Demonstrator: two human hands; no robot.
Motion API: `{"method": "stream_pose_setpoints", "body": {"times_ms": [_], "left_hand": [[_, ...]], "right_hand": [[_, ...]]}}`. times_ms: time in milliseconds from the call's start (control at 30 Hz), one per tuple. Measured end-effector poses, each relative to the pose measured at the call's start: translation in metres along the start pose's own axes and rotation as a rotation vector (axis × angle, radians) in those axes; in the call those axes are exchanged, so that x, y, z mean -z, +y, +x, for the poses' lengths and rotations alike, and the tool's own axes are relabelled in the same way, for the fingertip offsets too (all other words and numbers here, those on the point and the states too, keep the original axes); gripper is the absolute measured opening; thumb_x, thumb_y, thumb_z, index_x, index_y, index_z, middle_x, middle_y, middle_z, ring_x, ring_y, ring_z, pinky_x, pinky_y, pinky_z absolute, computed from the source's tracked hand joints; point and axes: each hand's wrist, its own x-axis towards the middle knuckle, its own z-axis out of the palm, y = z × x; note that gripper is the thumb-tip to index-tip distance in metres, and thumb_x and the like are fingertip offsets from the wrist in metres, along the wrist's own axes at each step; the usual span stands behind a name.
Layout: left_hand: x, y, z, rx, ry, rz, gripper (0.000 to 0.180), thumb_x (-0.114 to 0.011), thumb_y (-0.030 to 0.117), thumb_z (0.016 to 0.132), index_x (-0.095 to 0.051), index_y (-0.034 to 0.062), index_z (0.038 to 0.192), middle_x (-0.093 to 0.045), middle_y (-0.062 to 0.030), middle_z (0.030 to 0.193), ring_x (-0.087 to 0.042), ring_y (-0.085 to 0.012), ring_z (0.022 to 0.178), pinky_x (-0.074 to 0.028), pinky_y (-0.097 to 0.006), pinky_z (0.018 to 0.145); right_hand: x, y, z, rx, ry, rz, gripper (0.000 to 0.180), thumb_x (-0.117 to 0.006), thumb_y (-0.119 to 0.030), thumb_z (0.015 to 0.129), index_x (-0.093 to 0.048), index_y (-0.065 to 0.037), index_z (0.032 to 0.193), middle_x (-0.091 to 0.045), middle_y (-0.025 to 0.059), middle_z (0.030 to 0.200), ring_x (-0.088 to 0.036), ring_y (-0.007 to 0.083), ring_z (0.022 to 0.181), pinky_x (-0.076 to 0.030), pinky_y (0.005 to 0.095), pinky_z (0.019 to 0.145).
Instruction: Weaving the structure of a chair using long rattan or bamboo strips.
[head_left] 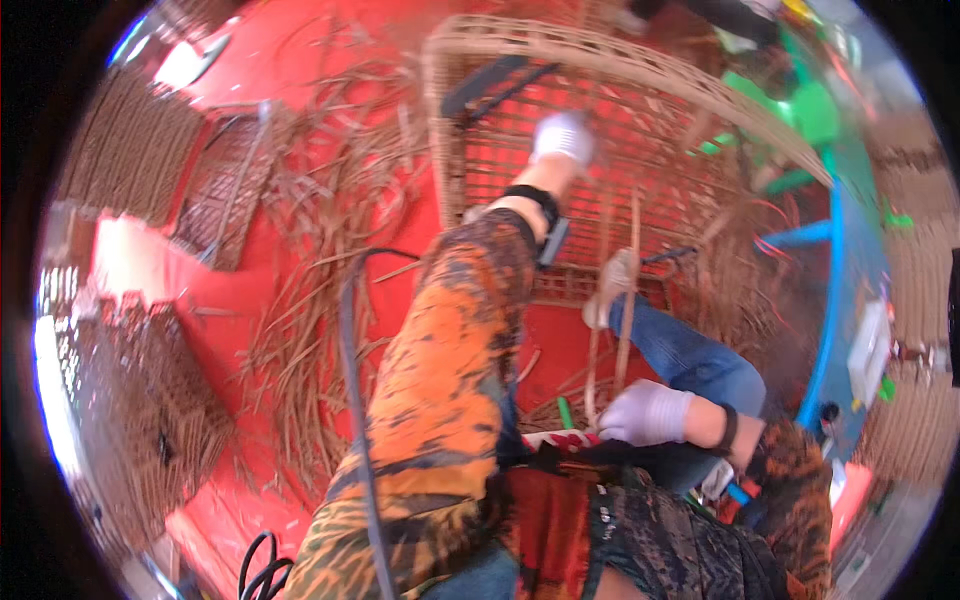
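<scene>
A large woven tan basket or panel [440,150], with an open lattice and a braided rim, lies before me. My left hand [562,140], in a white glove, reaches out over its lattice; motion smears its fingers, so their grip cannot be made out. Close to my lap, my right hand [645,412], also white-gloved, is closed. A long flat tan weaving strip [629,300] runs from it up toward the lattice. A second thin strip beside it also rises from near those fingers. Dark bars [485,88] lie at the panel's far left corner.
Loose tan strips [320,260] litter the red floor covering [250,40]. Stacked woven panels [130,150] stand at left, with more [910,430] at right. A dark cable [350,340] passes my left arm. A blue-edged green surface [835,280] is at right; someone's dark sleeve shows at the top.
</scene>
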Motion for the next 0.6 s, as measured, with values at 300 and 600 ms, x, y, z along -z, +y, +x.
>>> {"method": "stream_pose_setpoints", "body": {"times_ms": [300,600], "left_hand": [[-0.022,-0.025,0.048,-0.010,0.160,-0.435,0.035,-0.053,0.033,0.084,-0.063,0.0133,0.112,-0.064,-0.0133,0.107,-0.059,-0.0274,0.104,-0.045,-0.035,0.089],[-0.018,-0.011,0.049,0.110,0.145,-0.477,0.034,-0.049,0.031,0.092,-0.061,0.0110,0.116,-0.067,-0.0082,0.096,-0.062,-0.0183,0.084,-0.046,-0.030,0.077]], "right_hand": [[-0.020,-0.042,-0.025,-0.241,-0.087,-0.172,0.017,-0.053,-0.017,0.078,-0.066,-0.010,0.087,-0.065,0.0100,0.068,-0.066,0.0304,0.067,-0.052,0.0424,0.056],[-0.048,-0.081,-0.218,-1.112,0.716,0.056,0.032,-0.055,-0.037,0.082,-0.067,-0.009,0.072,-0.062,0.0142,0.064,-0.064,0.0302,0.065,-0.049,0.0429,0.059]]}}
